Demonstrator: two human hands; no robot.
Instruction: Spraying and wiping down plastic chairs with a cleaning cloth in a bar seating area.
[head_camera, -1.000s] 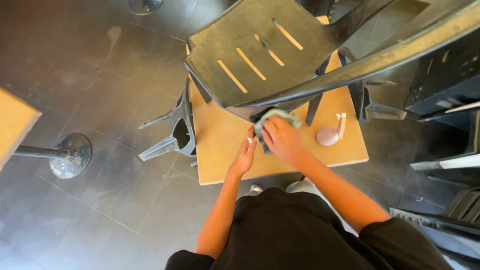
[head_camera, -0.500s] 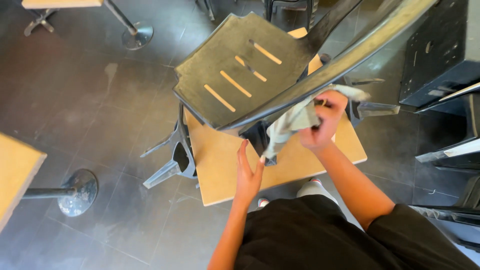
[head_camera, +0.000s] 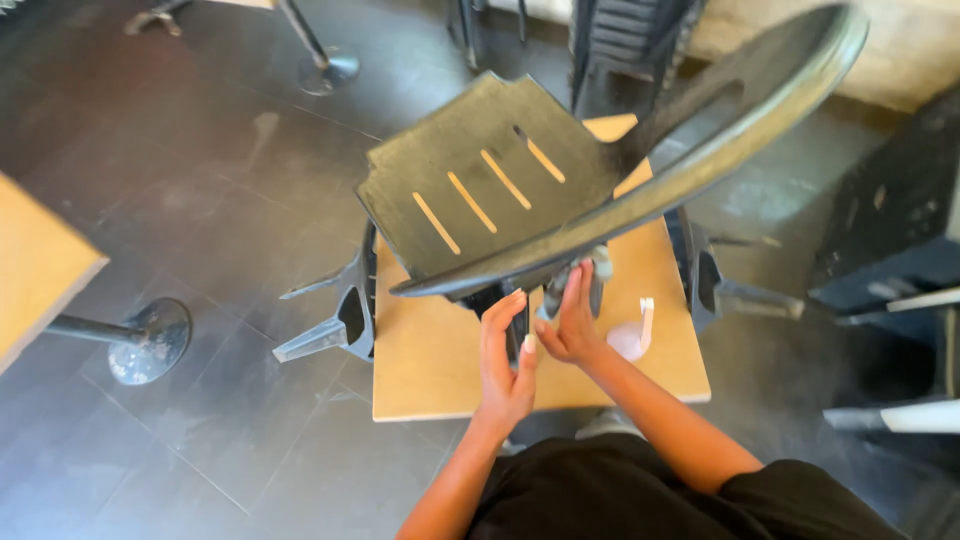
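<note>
Right hand (head_camera: 568, 325) dropped from the chair (head_camera: 500, 190) edge, fingers straight, together; cloth (head_camera: 556, 292) barely visible. Left hand (head_camera: 505, 360) flat, fingers together, beside it above the counter (head_camera: 430, 360).

Black plastic chair (head_camera: 520, 190) lies upturned on the square wooden surface (head_camera: 430, 370), seat slots facing up. Left hand (head_camera: 505, 360) open, fingers raised against the chair's lower edge. Right hand (head_camera: 570, 320) open, fingers reaching under the seat rim. Pale pink spray bottle (head_camera: 635, 335) lies on the surface just right of the hands. Dark tiled floor (head_camera: 200, 200) around.
</note>
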